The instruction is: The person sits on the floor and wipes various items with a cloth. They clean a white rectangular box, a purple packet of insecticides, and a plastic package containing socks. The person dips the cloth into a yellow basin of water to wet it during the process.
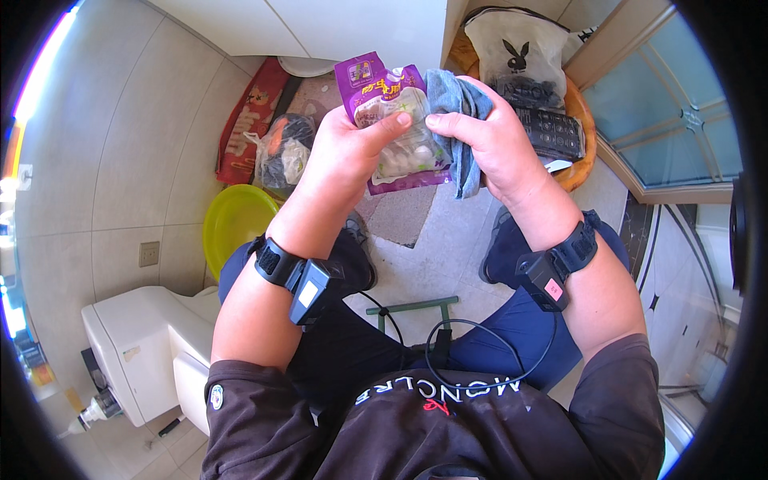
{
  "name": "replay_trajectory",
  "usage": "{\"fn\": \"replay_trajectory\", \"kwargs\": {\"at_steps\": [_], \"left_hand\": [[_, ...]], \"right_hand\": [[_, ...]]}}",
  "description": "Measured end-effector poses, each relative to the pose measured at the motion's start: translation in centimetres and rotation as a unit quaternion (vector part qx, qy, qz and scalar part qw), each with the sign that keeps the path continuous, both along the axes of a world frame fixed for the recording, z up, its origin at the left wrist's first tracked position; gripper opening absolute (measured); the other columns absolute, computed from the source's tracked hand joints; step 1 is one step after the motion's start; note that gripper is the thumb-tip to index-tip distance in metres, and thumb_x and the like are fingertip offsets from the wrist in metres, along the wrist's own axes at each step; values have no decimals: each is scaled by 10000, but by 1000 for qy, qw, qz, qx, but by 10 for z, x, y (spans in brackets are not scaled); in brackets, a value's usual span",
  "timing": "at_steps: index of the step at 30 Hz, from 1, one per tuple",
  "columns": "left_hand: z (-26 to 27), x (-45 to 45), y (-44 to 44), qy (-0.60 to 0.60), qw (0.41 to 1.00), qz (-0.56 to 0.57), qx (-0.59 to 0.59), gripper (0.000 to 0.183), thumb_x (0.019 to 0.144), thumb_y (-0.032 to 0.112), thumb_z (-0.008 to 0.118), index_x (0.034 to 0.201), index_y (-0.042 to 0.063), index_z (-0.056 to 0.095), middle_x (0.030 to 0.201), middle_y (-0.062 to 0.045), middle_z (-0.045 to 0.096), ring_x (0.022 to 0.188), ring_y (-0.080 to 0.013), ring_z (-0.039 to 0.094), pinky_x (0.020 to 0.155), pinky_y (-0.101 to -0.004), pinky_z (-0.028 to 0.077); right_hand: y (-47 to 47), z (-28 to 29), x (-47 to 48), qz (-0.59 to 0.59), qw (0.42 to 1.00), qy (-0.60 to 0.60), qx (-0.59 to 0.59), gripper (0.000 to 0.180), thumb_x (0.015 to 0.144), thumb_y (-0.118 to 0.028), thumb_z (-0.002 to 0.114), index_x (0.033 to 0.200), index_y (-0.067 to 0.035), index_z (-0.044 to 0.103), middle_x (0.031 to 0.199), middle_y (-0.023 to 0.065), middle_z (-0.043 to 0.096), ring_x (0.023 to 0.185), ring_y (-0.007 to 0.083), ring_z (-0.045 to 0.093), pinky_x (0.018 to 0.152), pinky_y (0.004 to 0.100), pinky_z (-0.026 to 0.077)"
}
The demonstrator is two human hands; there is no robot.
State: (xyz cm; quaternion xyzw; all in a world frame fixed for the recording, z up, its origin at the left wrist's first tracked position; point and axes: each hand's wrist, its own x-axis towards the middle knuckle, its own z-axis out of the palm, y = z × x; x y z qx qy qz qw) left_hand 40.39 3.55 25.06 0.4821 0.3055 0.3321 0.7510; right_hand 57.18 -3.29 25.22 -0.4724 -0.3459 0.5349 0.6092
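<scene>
In front of me I hold up a purple and clear plastic packet (408, 155) with white balls inside. Writing covers its upper part. My left hand (351, 144) grips the packet's left side, thumb across its front. A folded blue-grey cloth (461, 99) is in my right hand (504, 141), pinched under the thumb. The cloth lies against the packet's right edge; whether the fingers behind also touch the packet is hidden. Both wrists carry strapped black devices.
A yellow-green basin (234, 225) and a knotted plastic bag (287, 150) stand left, beside a red bag (252, 123). At right, a round wooden stool (585, 144) carries a printed white bag (516, 57) and a black package (555, 135). A white toilet (132, 336) is lower left.
</scene>
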Motion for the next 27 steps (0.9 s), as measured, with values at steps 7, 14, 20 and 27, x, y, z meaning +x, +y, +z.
{"fn": "replay_trajectory", "kwargs": {"at_steps": [7,14,20,27], "left_hand": [[2,0,0,20,1000,-6,23,299,880,83,659,1168,16,617,1067,-72,675,978,-184,644,881,-347,516],[6,0,3,-81,990,-34,-109,376,960,263,536,1239,12,557,1165,-128,640,1031,-257,636,935,-405,499],[-1,-3,13,-89,988,-12,-122,392,981,301,493,1246,18,553,1190,-132,631,1085,-279,609,986,-442,456],[2,-1,15,-131,977,-31,-163,488,998,384,440,1324,24,485,1275,-150,586,1177,-304,560,1037,-464,412]], "right_hand": [[3,5,3,-6,1000,10,12,229,811,-54,698,1024,-3,629,889,9,659,794,84,609,746,245,504],[8,-13,12,-23,995,-85,39,260,805,-62,734,1036,-3,629,898,4,666,787,73,601,738,247,507],[5,-5,7,-57,994,-76,46,260,809,-59,730,1043,1,633,906,9,670,793,83,613,749,250,517],[4,3,10,-56,996,-50,38,253,816,-43,714,1051,6,633,915,19,674,787,92,630,740,248,527]]}}
